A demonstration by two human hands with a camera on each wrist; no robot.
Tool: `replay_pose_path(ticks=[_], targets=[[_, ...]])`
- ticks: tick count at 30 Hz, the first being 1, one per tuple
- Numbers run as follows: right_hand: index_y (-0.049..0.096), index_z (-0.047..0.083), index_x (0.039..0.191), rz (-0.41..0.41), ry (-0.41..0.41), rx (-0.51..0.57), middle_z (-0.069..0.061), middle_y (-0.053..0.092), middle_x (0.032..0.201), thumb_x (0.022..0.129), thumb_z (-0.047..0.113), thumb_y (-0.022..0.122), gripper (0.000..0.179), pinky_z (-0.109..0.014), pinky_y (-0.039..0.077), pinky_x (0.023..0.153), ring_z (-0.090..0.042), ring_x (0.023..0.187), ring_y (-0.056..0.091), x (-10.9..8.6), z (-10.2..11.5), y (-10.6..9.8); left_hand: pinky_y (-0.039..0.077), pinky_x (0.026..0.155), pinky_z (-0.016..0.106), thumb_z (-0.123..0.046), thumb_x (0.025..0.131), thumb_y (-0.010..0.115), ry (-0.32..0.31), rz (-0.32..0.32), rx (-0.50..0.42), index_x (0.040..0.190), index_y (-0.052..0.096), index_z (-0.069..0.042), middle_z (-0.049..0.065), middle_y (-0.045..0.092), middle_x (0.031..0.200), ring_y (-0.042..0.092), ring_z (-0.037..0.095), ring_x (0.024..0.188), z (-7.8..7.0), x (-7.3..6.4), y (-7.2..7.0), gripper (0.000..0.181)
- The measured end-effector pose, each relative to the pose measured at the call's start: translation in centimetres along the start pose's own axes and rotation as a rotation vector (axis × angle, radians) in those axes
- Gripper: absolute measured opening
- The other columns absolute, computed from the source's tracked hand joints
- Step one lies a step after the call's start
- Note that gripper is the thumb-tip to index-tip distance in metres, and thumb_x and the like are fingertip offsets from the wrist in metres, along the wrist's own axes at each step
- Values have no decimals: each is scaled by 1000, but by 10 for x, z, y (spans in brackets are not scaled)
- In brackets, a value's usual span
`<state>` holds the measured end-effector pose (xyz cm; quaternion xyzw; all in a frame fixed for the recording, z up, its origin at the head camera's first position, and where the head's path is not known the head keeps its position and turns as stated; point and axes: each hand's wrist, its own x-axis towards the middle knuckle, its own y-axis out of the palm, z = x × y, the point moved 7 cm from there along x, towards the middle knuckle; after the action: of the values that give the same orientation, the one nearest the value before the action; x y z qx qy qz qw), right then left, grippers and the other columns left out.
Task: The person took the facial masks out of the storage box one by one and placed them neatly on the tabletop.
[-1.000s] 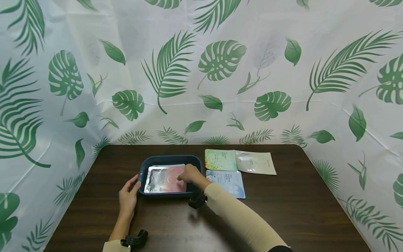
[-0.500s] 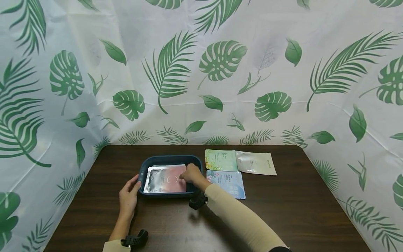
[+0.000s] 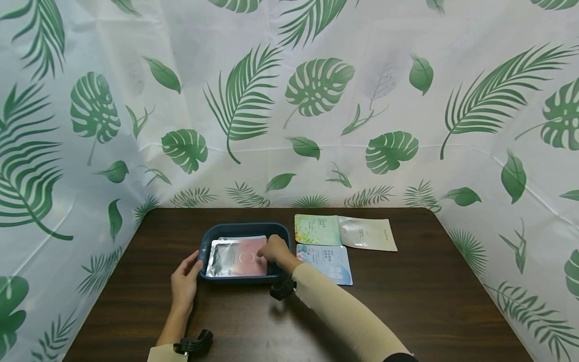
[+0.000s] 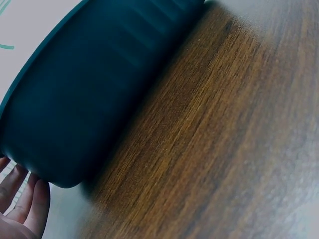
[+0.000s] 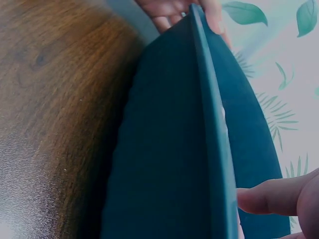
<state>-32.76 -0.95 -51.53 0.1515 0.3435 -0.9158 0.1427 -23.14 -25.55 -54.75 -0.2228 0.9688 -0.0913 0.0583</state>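
A dark blue plastic tub (image 3: 246, 227) with rounded corners stands on the table. Inside it lies a silver-and-pink sheet mask packet (image 3: 235, 259), with the edge of another packet showing behind. My left hand (image 3: 184, 281) holds the tub's left end, thumb over the rim and fingers outside the wall, as the right wrist view shows. At the packet's right edge, my right hand (image 3: 277, 250) reaches into the tub and pinches it, the thumb (image 5: 266, 196) on the pink side. The other right fingers are mostly hidden.
Right of the tub lie a green mask packet (image 3: 317, 230), a cream-white packet (image 3: 368, 234) and a light blue packet (image 3: 325, 261), partly behind the right forearm. The dark wood table (image 3: 407, 291) meets a leaf-patterned curtain (image 3: 334, 171) at its back edge.
The pink packet has shifted very slightly within the tub. Both hands keep nearly the same places.
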Motion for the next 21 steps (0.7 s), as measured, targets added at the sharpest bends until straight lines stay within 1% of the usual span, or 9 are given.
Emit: replay_pose_path(ticks=[4, 7, 11, 15, 18, 21], targets=[[66, -3, 78, -9, -1, 1, -5, 45, 61, 81, 9, 74, 14, -27, 36, 50, -17, 56, 46, 0, 0, 1, 39, 78, 2, -24, 100, 54, 5, -6, -8, 137, 55, -6, 13, 56, 138, 47, -1, 100, 0, 1, 0, 40], [67, -2, 79, -11, 7, 11, -4, 46, 60, 82, 9, 74, 14, -26, 37, 50, -17, 56, 46, 1, -1, 0, 39, 78, 2, -23, 100, 55, 6, -10, -15, 136, 56, -7, 12, 56, 137, 48, -1, 100, 0, 1, 0, 39], [66, -1, 80, -17, 3, 17, -5, 48, 62, 84, 10, 72, 13, -25, 38, 50, -17, 58, 48, 1, 0, -1, 39, 78, 2, -27, 100, 54, 7, -2, -4, 137, 55, -7, 13, 55, 138, 47, -1, 100, 0, 1, 0, 42], [65, -1, 77, -34, -7, 25, -5, 48, 63, 83, 8, 72, 13, -25, 39, 51, -18, 58, 49, 2, 2, -2, 39, 78, 1, -28, 100, 54, 6, 8, -2, 138, 53, -7, 13, 54, 140, 47, 0, 101, 0, 1, 0, 43], [67, -3, 79, -49, 2, 58, -7, 52, 65, 83, 6, 71, 11, -27, 45, 53, -18, 59, 51, 3, 2, -2, 39, 77, 2, -26, 100, 54, 5, 9, -8, 138, 54, -7, 13, 54, 139, 47, -1, 100, 0, 1, 1, 42], [68, -5, 85, -36, 15, 99, -9, 56, 70, 84, 4, 69, 10, -31, 51, 59, -20, 61, 55, 4, 1, -1, 39, 77, 2, -24, 100, 54, 3, 6, -10, 137, 54, -6, 13, 55, 139, 48, -2, 99, 0, 1, 0, 41]])
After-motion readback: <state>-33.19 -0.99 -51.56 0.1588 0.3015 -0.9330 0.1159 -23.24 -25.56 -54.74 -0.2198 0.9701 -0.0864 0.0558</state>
